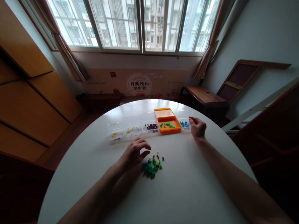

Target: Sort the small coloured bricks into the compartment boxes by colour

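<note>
A small heap of mixed coloured bricks (152, 165) lies in the middle of the round white table (182, 193). My left hand (135, 153) hovers just left of the heap, fingers curled toward it, with nothing visible in them. My right hand (197, 127) rests farther back, its fingers pinched beside the clear box with blue bricks (184, 122); what they hold, if anything, is too small to see. An open orange box (168, 122) holds green bricks.
A row of clear boxes sits behind the heap: one with yellow pieces (115, 132), one with pale pieces (133, 128), one with dark pieces (150, 124). A wooden bench (204, 95) stands beyond the table, with wooden cabinets (30, 93) at the left.
</note>
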`<state>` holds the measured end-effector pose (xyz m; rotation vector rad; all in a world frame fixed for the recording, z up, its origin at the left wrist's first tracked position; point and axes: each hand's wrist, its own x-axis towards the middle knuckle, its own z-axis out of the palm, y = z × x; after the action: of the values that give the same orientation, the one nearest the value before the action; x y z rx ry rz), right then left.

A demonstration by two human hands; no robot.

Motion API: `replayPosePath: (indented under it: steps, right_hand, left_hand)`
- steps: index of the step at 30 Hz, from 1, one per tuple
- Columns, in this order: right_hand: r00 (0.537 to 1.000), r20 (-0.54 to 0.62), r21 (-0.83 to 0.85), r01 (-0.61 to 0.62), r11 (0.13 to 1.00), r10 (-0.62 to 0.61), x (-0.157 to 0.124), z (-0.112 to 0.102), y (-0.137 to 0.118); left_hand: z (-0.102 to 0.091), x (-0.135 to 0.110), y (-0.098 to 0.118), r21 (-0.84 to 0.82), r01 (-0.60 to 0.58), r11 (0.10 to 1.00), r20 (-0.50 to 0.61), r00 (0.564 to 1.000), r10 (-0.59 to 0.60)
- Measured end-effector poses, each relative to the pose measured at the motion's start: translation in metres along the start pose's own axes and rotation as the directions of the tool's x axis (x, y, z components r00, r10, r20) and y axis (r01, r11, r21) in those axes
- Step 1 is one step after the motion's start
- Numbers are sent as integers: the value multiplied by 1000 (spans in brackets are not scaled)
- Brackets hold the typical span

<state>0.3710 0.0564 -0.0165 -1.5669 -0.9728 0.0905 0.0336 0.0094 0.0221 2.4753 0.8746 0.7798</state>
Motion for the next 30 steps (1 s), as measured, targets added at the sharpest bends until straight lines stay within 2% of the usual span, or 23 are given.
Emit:
replayPosePath:
  steps: [5, 10, 24, 27, 29, 30]
  right_hand:
    - [1000, 1, 54, 3, 999, -4, -4, 2, -3]
    - [996, 77, 132, 24, 991, -34, -16, 7, -13]
    - [928, 276, 216, 194, 957, -251, -55, 11, -53]
    - [864, 410, 265, 195, 944, -294, -69, 13, -63]
    - [760, 569, 312, 152, 938, -313, -80, 13, -70]
    - [680, 661, 326, 121, 937, -318, -85, 13, -74]
  left_hand:
    - [-9, 0, 2, -47, 16, 999, 145, 989, -9]
    - [-14, -1, 5, -52, 9, 999, 287, 958, 6]
    - [-12, -2, 4, -12, 2, 1000, 331, 943, 2]
    - [-11, 0, 2, -53, 2, 999, 271, 962, 12]
    - [-9, 1, 1, -83, -14, 996, 189, 981, 29]
    - [-7, 2, 1, -92, -23, 995, 134, 990, 35]
